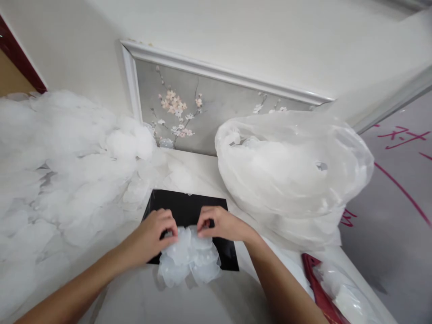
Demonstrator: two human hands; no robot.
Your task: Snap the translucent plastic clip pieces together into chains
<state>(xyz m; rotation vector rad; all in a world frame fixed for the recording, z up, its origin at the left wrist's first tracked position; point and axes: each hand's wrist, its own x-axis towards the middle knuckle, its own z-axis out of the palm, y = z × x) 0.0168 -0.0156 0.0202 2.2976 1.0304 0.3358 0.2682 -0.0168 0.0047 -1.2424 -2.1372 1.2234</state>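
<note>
A small cluster of thin, translucent white pieces with wavy rounded edges [189,258] lies overlapping on a black rectangular board [192,204], its lower part reaching past the board's near edge. My left hand [158,234] is closed, thumb and fingers pinching a piece at the cluster's upper left. At the upper right, my right hand [218,222] pinches another piece between thumb and curled fingers. The exact material of the pieces cannot be made out, and the fingertips partly hide the edges they grip.
A big heap of similar white pieces [74,166] covers the left side. Behind the board on the right stands a clear plastic bag [293,180] holding more. A red object [319,288] and a small plastic packet [351,301] lie at lower right. A framed floral panel [209,108] backs the table.
</note>
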